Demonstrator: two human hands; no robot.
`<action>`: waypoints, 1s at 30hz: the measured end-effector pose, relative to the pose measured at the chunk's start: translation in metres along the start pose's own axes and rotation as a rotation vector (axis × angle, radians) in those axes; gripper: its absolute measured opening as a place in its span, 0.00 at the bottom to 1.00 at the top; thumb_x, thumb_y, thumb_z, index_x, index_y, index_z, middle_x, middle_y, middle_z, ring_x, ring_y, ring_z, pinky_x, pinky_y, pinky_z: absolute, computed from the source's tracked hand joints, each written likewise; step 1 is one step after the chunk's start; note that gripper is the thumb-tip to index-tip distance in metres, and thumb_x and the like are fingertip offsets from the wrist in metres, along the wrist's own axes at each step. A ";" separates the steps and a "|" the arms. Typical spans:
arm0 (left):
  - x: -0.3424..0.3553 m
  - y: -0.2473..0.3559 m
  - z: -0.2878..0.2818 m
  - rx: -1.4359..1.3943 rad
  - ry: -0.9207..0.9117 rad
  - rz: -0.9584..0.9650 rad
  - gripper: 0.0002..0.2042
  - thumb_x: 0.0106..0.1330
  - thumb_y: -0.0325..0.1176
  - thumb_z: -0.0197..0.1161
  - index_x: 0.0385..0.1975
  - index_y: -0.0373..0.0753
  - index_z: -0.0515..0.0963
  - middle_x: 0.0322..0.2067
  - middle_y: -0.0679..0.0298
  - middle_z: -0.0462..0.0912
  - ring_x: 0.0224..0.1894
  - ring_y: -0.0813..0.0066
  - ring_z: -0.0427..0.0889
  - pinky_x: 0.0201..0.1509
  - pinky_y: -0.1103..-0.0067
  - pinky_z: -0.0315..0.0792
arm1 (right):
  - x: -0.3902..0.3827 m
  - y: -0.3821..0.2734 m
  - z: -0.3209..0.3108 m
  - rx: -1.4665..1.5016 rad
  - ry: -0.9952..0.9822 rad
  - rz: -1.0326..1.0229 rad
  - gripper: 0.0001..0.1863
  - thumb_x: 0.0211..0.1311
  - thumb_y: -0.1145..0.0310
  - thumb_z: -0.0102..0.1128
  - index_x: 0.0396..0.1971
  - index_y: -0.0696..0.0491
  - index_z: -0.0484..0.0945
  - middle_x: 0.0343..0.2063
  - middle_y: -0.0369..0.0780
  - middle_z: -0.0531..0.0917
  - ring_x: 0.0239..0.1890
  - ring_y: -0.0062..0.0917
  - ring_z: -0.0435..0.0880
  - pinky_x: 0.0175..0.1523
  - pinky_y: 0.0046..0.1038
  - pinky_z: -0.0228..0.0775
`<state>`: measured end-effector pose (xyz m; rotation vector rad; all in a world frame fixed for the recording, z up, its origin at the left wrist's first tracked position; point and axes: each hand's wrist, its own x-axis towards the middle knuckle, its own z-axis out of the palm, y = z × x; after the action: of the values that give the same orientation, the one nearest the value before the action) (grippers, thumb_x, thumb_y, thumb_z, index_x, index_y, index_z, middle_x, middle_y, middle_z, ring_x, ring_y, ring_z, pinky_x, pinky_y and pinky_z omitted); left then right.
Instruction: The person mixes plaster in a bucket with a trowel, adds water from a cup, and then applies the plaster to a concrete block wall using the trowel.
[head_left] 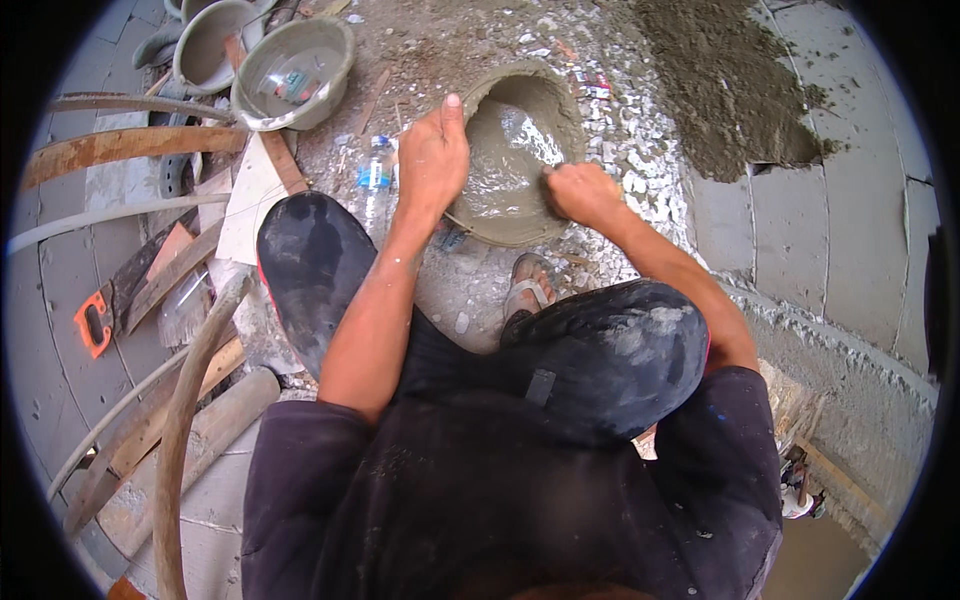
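Between my knees, a cement-caked basin [482, 225] is tilted, with wet grey slurry glistening inside it. My left hand [433, 158] grips its left rim, the thumb pointing up and the other fingers mostly hidden. Over the right side of the basin, my right hand [585, 194] is closed in a fist. A small dark end shows at its knuckles, but what it holds is hidden. A clear plastic bottle with a blue label [376, 178] lies beside my left wrist.
Two mortar-stained basins [338, 95] [190, 62] stand at the far left. An orange-handled saw [95, 322], wooden boards [130, 148] and a bent stick [180, 440] crowd the left. Wet mortar [725, 85] is spread at the far right, beside white rubble [640, 165].
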<state>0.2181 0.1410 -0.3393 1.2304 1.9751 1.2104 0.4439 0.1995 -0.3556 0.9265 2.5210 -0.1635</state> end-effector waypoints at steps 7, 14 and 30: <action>0.010 -0.004 -0.009 -0.062 0.008 -0.066 0.28 0.76 0.50 0.42 0.33 0.28 0.80 0.29 0.35 0.80 0.36 0.34 0.79 0.42 0.56 0.71 | -0.025 0.005 -0.012 0.369 -0.005 -0.036 0.14 0.58 0.62 0.63 0.36 0.56 0.75 0.23 0.53 0.81 0.33 0.50 0.82 0.39 0.46 0.72; 0.031 -0.016 0.004 0.160 0.020 0.131 0.30 0.77 0.46 0.39 0.23 0.25 0.77 0.23 0.34 0.76 0.29 0.32 0.76 0.35 0.49 0.62 | -0.063 0.026 -0.012 0.310 0.264 0.275 0.14 0.60 0.61 0.63 0.37 0.55 0.73 0.21 0.50 0.81 0.29 0.50 0.82 0.35 0.49 0.72; 0.029 -0.015 0.005 0.031 0.036 -0.069 0.33 0.76 0.53 0.41 0.27 0.21 0.73 0.20 0.47 0.72 0.27 0.60 0.68 0.38 0.62 0.64 | -0.296 0.175 0.019 0.934 0.449 1.160 0.17 0.65 0.59 0.59 0.39 0.60 0.80 0.17 0.30 0.73 0.17 0.14 0.67 0.21 0.21 0.59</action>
<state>0.2023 0.1656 -0.3537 1.1527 2.0521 1.1797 0.7624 0.1550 -0.2324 2.8366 1.7076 -0.8350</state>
